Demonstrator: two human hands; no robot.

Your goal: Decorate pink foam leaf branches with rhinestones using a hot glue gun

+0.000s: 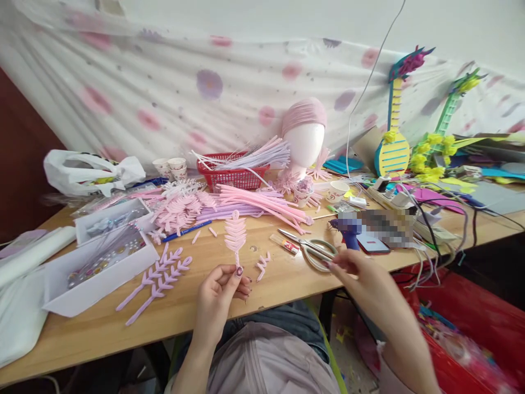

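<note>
Between the thumb and fingers of my left hand (225, 287) a pink leaf shape of fuzzy pipe cleaner (235, 238) stands upright by its stem. My right hand (365, 276) is at the right, its fingers closed at the handle end of the scissors (314, 254). The scissors have pale green handles, lie on the table and point away to the left. Small pink pipe cleaner scraps (263, 266) lie between my hands. Left of my left hand are two lilac pipe cleaner sprigs (158, 282). A small clear tube with a red label (285, 244) is beside the scissor blades.
A blue glue gun (349, 232) and a phone (373, 243) sit behind my right hand. White boxes of beads (98, 279) stand left. Behind are pink pipe cleaners (258, 202), a red basket (233, 178) and a white head form (303, 142). Cables (430, 235) trail at right.
</note>
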